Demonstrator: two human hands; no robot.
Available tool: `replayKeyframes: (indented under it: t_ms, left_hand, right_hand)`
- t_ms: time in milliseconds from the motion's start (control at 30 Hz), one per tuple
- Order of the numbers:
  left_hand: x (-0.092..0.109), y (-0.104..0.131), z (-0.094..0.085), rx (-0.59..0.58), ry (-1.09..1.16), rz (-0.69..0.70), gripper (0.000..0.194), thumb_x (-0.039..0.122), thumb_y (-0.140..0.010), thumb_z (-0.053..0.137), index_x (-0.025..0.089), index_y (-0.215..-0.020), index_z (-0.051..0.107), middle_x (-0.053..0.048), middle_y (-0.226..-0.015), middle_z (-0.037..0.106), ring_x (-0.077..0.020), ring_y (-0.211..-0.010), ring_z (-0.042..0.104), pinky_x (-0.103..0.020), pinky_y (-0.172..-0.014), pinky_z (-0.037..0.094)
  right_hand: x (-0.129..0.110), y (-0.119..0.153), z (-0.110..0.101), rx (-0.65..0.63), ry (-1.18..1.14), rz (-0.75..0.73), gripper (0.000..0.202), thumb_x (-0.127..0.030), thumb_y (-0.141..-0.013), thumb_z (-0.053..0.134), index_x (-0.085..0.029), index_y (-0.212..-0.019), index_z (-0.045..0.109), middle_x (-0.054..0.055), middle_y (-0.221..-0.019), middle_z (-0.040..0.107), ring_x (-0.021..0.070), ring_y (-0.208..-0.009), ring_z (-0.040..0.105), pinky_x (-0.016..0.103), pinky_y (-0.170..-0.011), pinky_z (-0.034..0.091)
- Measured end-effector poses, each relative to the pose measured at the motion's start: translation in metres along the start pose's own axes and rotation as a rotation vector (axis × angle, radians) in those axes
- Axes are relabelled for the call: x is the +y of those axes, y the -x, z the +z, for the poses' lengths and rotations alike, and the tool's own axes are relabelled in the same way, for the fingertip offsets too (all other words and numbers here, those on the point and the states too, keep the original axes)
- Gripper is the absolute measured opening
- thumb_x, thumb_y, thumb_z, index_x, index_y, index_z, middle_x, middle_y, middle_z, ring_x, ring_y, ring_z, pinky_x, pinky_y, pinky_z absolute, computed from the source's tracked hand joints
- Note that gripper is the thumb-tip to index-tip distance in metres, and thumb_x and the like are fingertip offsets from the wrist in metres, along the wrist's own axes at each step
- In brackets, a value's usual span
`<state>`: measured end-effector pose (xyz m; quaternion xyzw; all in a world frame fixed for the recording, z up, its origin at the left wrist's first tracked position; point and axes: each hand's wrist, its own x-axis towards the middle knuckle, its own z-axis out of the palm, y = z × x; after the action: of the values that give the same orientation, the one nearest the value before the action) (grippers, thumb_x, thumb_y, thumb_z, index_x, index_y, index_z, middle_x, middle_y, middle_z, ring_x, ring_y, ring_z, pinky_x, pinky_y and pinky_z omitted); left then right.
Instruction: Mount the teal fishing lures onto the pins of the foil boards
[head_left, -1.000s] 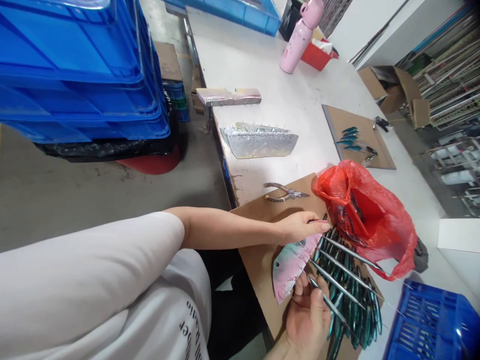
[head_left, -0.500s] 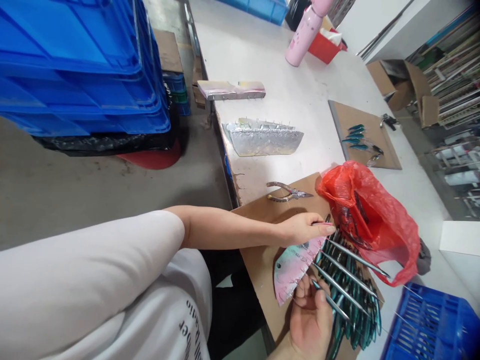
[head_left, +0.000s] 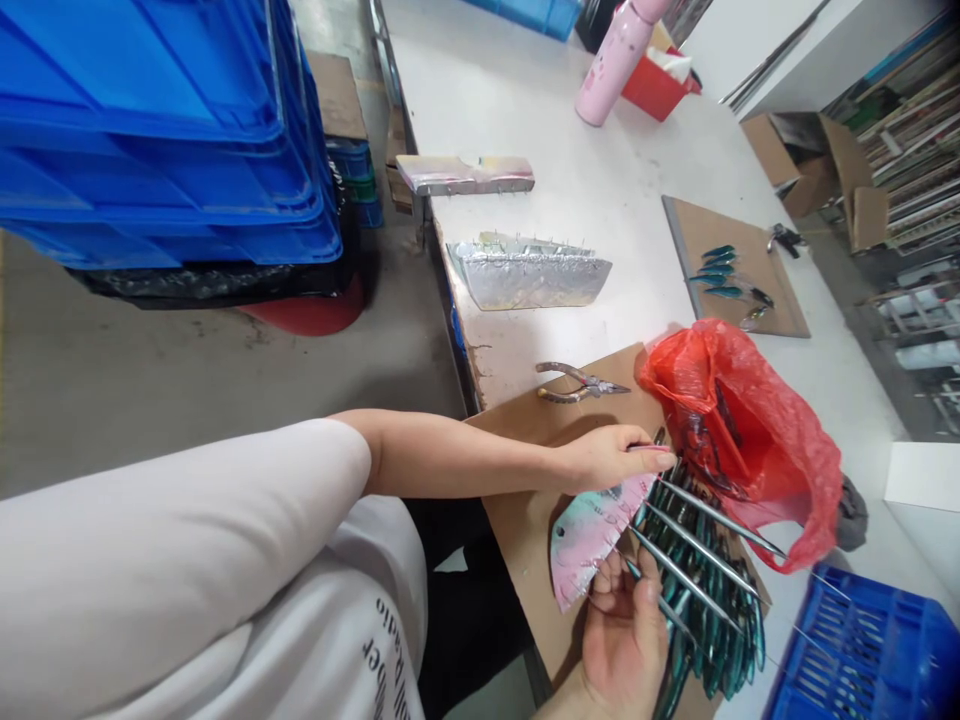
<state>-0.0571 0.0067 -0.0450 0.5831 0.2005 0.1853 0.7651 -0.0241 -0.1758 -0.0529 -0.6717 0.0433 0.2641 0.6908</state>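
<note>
My left hand [head_left: 616, 460] is closed on the top end of a curved pink and mint pad [head_left: 589, 545] with small metal pins along its edge. Several slim silvery lures [head_left: 694, 580] hang from that edge. Below the pad, my right hand [head_left: 622, 630] has its fingers curled by the pinned edge, with thumb and fingertips on a dark teal lure [head_left: 673, 615]. Under the hanging lures a thick pile of teal lures [head_left: 739, 655] lies on the brown board [head_left: 517, 540].
Pliers [head_left: 581, 384] lie on the board near an open red plastic bag [head_left: 750, 430]. A blue basket [head_left: 855, 650] stands at lower right. Foil-covered pieces [head_left: 532, 280], a second board [head_left: 772, 290] and a pink bottle [head_left: 611, 70] rest on the white table [head_left: 600, 220]. Blue crates [head_left: 165, 170] are stacked left.
The view has shifted slightly. Both hands keep nearly the same pose, and the right fingertips are a little closer together around the teal lure.
</note>
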Motion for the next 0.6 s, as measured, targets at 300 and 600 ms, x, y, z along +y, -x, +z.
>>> replayKeyframes:
  t_ms: [300,600]
  left_hand:
    - [0.0014,0.0002,-0.0003,0.008,-0.033,0.007,0.043,0.056,-0.079,0.045,0.015,-0.088,0.054,0.001,-0.077,0.052,-0.0088,-0.067,0.047,-0.018,-0.057,0.038]
    - [0.0002,-0.0001,0.0,0.025,-0.044,0.02,0.043,0.056,-0.078,0.044,0.015,-0.088,0.054,0.001,-0.077,0.052,-0.0098,-0.069,0.047,-0.018,-0.057,0.037]
  right_hand:
    - [-0.0015,0.003,0.0045,-0.038,0.032,-0.097,0.024,-0.028,-0.068,0.059,-0.025,-0.092,0.063,-0.004,-0.082,0.063,0.0097,-0.074,0.06,0.023,-0.065,0.051]
    - [-0.0083,0.0069,0.0038,-0.066,0.198,-0.205,0.029,-0.031,-0.065,0.066,-0.023,-0.094,0.063,0.0,-0.086,0.065,0.0123,-0.074,0.062,0.026,-0.067,0.053]
